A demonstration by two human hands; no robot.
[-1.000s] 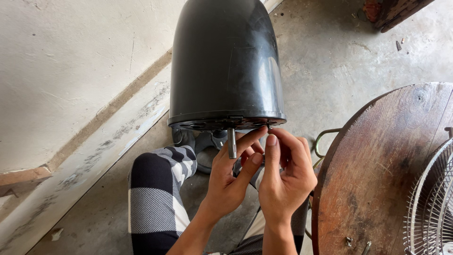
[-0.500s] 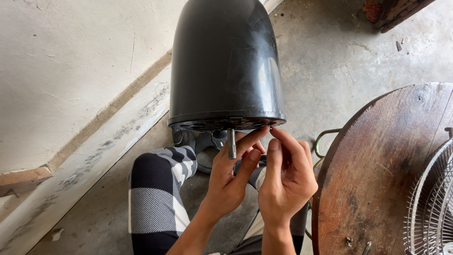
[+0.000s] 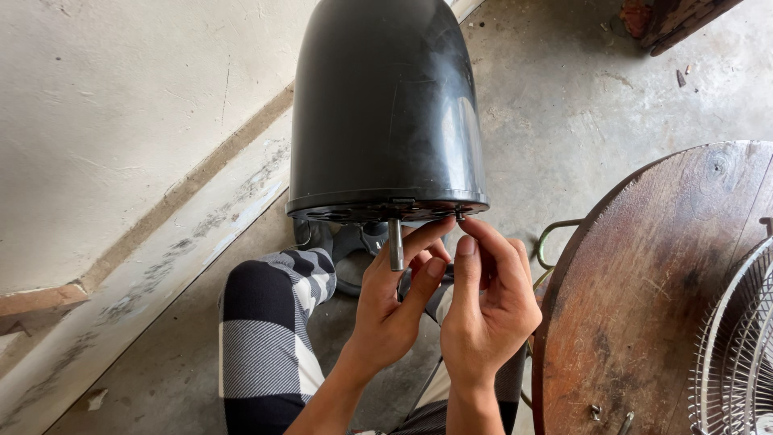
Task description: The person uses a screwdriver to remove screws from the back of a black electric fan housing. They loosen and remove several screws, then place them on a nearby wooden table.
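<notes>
Over concrete floor (image 3: 580, 105), we are pinching a small screw (image 3: 460, 216) under the black motor housing (image 3: 386, 113) at frame center, right hand (image 3: 487, 310) fingertips narrowed on it, left hand (image 3: 394, 310) curled beside the shaft (image 3: 395, 244); next calls for careful twisting.

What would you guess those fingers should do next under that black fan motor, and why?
Probably keep twisting the small screw at the rim of the black motor housing. The right hand pinches it with its fingertips, and it stands out from the rim, not seated. The left hand rests beside the metal shaft, steadying.

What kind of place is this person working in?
Probably a home yard or a simple repair corner: a bare concrete floor, a plastered wall, a worn round wooden table and a wire fan guard.
</notes>
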